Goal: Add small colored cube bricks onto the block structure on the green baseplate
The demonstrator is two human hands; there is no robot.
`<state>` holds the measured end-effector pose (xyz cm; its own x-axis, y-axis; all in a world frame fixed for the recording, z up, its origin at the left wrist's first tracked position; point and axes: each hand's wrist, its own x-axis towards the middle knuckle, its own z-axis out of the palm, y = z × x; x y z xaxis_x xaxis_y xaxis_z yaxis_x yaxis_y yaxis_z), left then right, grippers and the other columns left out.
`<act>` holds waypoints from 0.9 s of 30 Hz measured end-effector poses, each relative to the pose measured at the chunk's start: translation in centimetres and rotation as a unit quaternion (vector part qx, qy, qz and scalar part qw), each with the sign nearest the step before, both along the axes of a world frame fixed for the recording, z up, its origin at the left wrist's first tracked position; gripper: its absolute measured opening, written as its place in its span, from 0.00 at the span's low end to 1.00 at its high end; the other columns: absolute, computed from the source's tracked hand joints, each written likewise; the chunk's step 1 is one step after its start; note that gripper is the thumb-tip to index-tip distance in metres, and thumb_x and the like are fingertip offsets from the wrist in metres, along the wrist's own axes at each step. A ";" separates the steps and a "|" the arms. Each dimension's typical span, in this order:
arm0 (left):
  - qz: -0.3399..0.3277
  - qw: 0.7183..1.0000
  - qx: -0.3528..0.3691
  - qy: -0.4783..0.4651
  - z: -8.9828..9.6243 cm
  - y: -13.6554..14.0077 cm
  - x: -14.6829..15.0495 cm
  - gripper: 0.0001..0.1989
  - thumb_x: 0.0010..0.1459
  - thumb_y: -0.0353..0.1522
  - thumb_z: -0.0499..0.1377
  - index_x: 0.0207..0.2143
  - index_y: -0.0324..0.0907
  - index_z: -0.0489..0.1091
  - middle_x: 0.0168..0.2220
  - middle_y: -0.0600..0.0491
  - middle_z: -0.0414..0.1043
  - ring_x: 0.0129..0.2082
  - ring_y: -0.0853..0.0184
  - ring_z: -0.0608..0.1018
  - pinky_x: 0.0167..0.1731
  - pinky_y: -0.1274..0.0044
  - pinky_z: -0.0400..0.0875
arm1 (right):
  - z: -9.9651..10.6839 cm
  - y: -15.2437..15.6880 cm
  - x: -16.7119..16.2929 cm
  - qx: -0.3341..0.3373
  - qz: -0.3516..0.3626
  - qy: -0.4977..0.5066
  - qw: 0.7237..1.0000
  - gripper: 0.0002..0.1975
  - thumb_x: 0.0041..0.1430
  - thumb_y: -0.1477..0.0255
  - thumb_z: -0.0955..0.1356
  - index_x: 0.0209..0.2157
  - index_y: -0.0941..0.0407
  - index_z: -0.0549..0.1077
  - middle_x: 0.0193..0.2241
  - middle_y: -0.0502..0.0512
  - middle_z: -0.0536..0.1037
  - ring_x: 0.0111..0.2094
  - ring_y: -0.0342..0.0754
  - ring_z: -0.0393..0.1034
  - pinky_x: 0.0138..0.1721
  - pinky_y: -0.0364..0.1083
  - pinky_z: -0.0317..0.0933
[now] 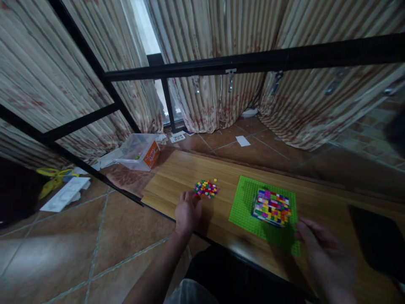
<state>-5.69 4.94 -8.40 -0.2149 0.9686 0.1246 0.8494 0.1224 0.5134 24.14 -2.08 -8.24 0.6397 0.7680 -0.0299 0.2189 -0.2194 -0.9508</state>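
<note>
A small heap of multicoloured toy bricks (207, 189) lies on the wooden table. My left hand (187, 213) is at its near-left edge, fingers curled down and drawn together by the bricks; whatever the fingertips hold is hidden. On a green studded baseplate (238, 207) stands a low block built of many coloured bricks (272, 207). Just off the baseplate's right edge is my right hand (324, 253), somewhat blurred. Its thumb and fingers are pinched together beside the built block, not touching it, and anything between them is too small to make out.
A clear plastic box (136, 152) with an orange label stands on the floor beyond the table's (177, 169) left end. A dark flat object (378, 240) lies at the right. A black metal bar (221, 65) with hanging clips crosses in front of the curtains (215, 105).
</note>
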 end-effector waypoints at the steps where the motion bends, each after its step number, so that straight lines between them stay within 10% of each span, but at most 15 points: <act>1: 0.003 1.000 -0.017 0.016 0.0 0.3 -0.5 0.13 0.57 0.33 0.58 0.46 0.43 0.68 0.44 0.49 0.70 0.44 0.62 0.75 0.42 0.74 0.70 | 0.4 -0.1 -0.6 -0.019 -0.002 -0.007 1.000 0.19 0.50 0.56 0.71 0.39 0.54 0.77 0.32 0.56 0.80 0.33 0.54 0.73 0.34 0.49 0.64; 14: -0.032 0.999 -0.033 0.022 0.1 0.6 -0.4 0.05 0.60 0.31 0.55 0.36 0.42 0.70 0.39 0.50 0.70 0.41 0.65 0.75 0.40 0.76 0.68 | 0.5 -1.1 -4.8 -0.034 0.063 0.026 0.997 0.18 0.47 0.55 0.71 0.36 0.53 0.78 0.36 0.55 0.81 0.41 0.56 0.74 0.44 0.52 0.65; 27: -0.268 0.935 0.029 -0.229 3.6 -5.2 6.5 0.05 0.60 0.29 0.55 0.37 0.45 0.70 0.34 0.54 0.75 0.34 0.70 0.78 0.37 0.80 0.72 | 1.9 -0.7 -10.2 0.021 0.196 0.246 0.949 0.12 0.47 0.61 0.74 0.33 0.52 0.79 0.32 0.53 0.81 0.36 0.51 0.74 0.40 0.49 0.67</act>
